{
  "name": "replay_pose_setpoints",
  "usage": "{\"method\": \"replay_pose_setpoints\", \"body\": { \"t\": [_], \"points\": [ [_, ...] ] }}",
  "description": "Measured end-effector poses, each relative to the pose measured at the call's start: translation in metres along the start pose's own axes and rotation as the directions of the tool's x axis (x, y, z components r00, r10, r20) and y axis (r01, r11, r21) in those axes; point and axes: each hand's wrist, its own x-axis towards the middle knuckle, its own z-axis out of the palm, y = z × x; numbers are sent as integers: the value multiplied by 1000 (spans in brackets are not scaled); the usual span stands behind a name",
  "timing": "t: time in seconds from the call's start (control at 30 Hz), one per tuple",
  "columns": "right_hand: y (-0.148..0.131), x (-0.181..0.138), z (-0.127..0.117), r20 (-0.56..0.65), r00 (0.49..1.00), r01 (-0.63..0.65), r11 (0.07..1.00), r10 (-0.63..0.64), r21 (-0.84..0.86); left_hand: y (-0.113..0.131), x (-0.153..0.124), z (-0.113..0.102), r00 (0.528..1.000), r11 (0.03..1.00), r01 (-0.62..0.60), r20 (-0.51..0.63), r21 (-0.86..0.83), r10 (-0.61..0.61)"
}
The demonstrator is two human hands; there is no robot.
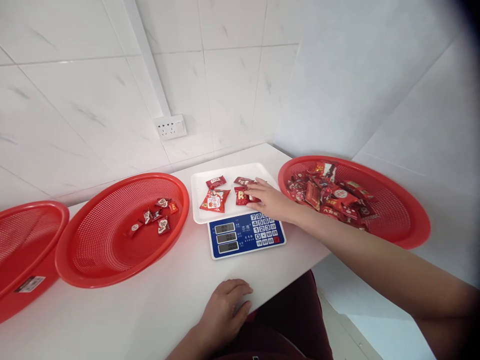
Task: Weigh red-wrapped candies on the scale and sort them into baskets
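Left hand (pixel 225 305) on table edge (pixel 150 310), scale (pixel 245 234) beyond, baskets (pixel 123 230) flanking

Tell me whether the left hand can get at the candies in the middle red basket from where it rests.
Probably yes. The left hand rests flat at the table's near edge, holding nothing, and only bare tabletop lies between it and the middle red basket. The candies lie uncovered inside the low rim.
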Motion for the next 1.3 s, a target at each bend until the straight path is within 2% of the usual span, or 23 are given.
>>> {"method": "replay_pose_setpoints", "body": {
  "t": [0.2,0.43,1.0,1.1,1.3],
  "points": [
    [0,-4,5,60,996,70,994,-64,-89,2,0,-1,1000,1000,-4,4,3,4],
    [-1,-6,8,57,995,90,994,-87,-62,2,1,-1,1000,1000,-8,2,12,8],
    [-11,-6,-1,95,982,172,983,-166,-58,1,0,-1,1000,1000,-11,-13,10,11],
    [-7,-8,-4,80,986,154,987,-150,-53,1,0,-1,1000,1000,-10,-5,5,10],
    [5,-13,-14,16,1000,28,997,-27,-70,0,0,-1,1000,1000,-23,-5,3,23]
  ]
}}
